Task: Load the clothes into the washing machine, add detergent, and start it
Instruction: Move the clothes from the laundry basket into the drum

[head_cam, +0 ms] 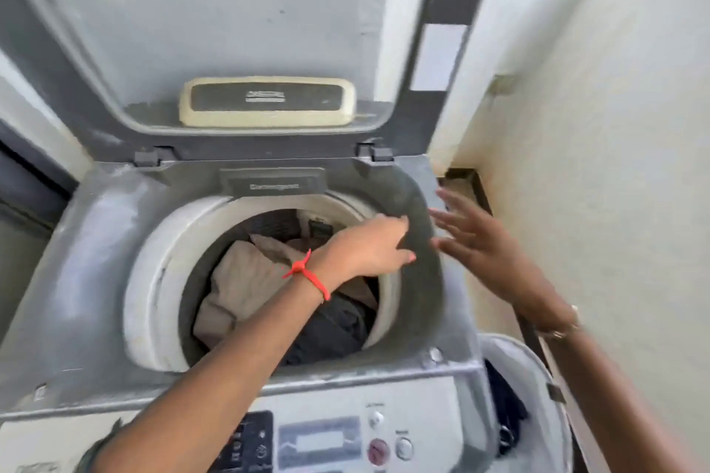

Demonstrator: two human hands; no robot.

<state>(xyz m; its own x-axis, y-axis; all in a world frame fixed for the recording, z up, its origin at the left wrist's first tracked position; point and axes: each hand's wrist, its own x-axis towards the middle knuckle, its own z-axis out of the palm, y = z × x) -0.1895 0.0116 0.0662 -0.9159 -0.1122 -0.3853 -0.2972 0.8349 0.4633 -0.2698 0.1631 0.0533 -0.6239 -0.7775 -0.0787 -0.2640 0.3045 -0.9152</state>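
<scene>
A grey top-loading washing machine (96, 242) stands with its lid (192, 31) raised. Inside the drum (153, 280) lie beige clothes (246, 280) and a dark garment (334, 330). My left hand (369, 246), with a red thread on the wrist, reaches across the drum opening to its right rim. Its thumb and fingers are apart and I see nothing in them. My right hand (472, 238) hovers just outside the machine's right edge with fingers spread and empty. A drawer marked detergent (273, 186) sits shut at the back of the opening.
The control panel (319, 442) with a display and round buttons runs along the near edge. A pale laundry basket (538, 361) holding dark clothes (503, 403) stands at the lower right. A cream wall (614, 127) is close on the right.
</scene>
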